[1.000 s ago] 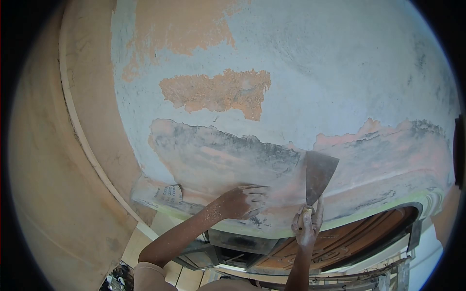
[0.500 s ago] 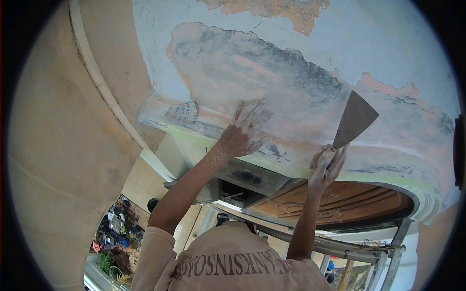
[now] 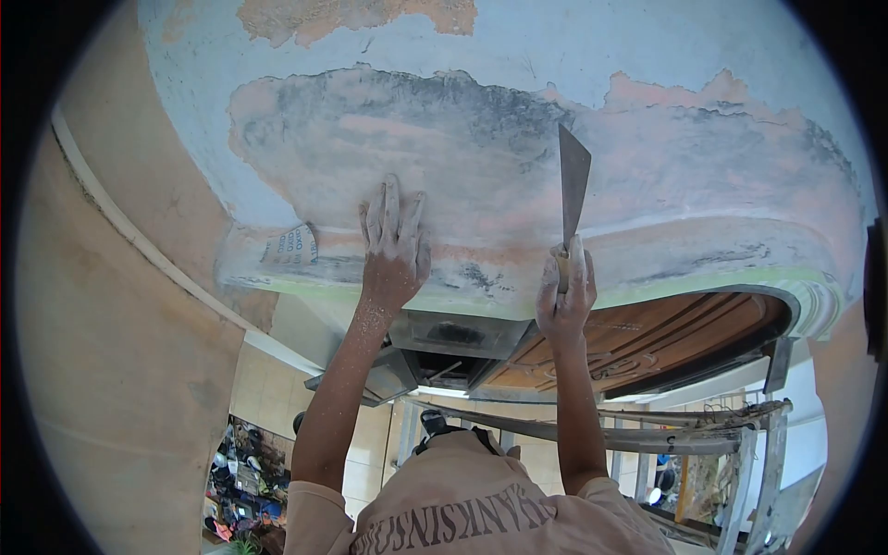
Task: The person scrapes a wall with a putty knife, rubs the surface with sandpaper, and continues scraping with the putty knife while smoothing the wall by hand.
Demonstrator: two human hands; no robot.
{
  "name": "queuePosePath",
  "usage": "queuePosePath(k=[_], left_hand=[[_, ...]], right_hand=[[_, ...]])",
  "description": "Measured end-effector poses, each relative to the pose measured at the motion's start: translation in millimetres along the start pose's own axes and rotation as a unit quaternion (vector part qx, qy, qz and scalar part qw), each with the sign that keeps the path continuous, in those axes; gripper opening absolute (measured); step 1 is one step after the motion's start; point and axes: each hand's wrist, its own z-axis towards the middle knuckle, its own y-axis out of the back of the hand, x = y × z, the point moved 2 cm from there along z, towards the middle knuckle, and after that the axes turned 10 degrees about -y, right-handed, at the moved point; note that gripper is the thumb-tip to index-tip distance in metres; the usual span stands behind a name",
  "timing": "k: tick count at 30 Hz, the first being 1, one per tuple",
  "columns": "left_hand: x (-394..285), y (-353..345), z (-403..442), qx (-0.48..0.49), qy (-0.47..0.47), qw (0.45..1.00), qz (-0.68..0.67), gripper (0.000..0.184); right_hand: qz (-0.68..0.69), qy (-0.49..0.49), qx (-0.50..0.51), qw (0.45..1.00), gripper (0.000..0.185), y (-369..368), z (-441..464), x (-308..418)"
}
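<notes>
My left hand (image 3: 393, 248), dusted with white powder, lies on the patchy wall surface (image 3: 462, 199) with its fingers extended and pointing up. To the right, my right hand (image 3: 566, 298) grips the handle of a putty knife (image 3: 573, 180). The knife points upward, its broad metal blade seen partly edge-on in front of the wall; whether it touches the wall I cannot tell. A piece of sandpaper (image 3: 291, 245) with printed backing rests on the ledge, left of my left hand.
Pale green trim (image 3: 638, 294) runs along the lower wall edge, above a brown carved wooden door (image 3: 647, 342). Scaffold rails (image 3: 647, 439) stand below at the right. Assorted items (image 3: 245, 476) lie far below at the lower left. A curved beige wall (image 3: 129, 370) fills the left side.
The view has shifted. My left hand has moved left along the wall, its fingers now pointing more upward. The putty knife has turned, so its blade shows narrower and more upright.
</notes>
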Motion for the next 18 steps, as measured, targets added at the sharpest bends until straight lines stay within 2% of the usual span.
queuePosePath(k=[2,8,12,15,18], left_hand=[[-0.5,1.3,1.5,0.007,-0.006,1.000,-0.001,0.054],[-4.1,1.3,3.7,0.027,-0.011,1.000,-0.004,0.059],[-5.1,0.5,3.8,0.023,-0.022,0.999,-0.005,0.061],[-5.1,0.2,3.6,0.016,-0.024,1.000,-0.001,0.062],[-5.7,3.3,4.8,0.019,-0.025,1.000,0.002,0.064]], right_hand=[[-0.008,0.013,-0.008,1.000,0.047,0.8,-0.9,-1.0],[0.113,-0.144,-0.067,0.981,0.046,4.1,-12.1,-8.0],[0.021,-0.024,-0.036,0.999,0.047,3.8,-6.5,-2.9],[-0.009,0.012,-0.019,1.000,0.046,3.5,-5.9,-2.4],[-0.002,0.005,-0.018,1.000,0.046,1.0,-5.7,-1.0]])
